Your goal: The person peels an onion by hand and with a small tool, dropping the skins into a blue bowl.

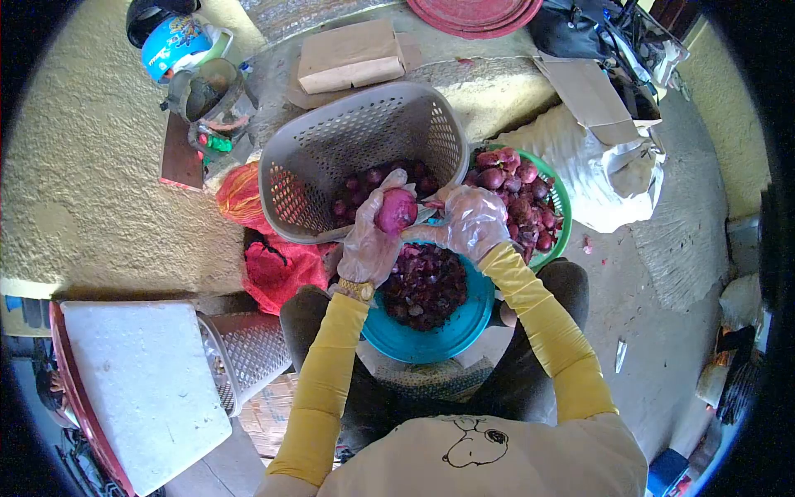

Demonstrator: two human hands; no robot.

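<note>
My left hand (369, 240), in a clear plastic glove with a gold watch at the wrist, is closed round a peeled red onion (397, 210). Close beside it, my right hand (476, 222), also gloved, has its fingers bent in a grip; a small reddish piece shows at the fingertips, too small to name. Below both hands a blue basin (476, 319) holds dark red onion skins (422, 286). Beyond the left hand, a grey perforated basket (331, 137) has several red onions (374, 176) at its bottom. A green basket (563, 211) of red onions (515, 195) stands right of the right hand.
A red mesh sack (286, 269) lies left of the basin. A white foam board (141, 381) and another grey basket (252, 348) are at lower left. Behind stand a cardboard box (352, 56) and red lids (476, 12). A white sack (613, 178) sits at right.
</note>
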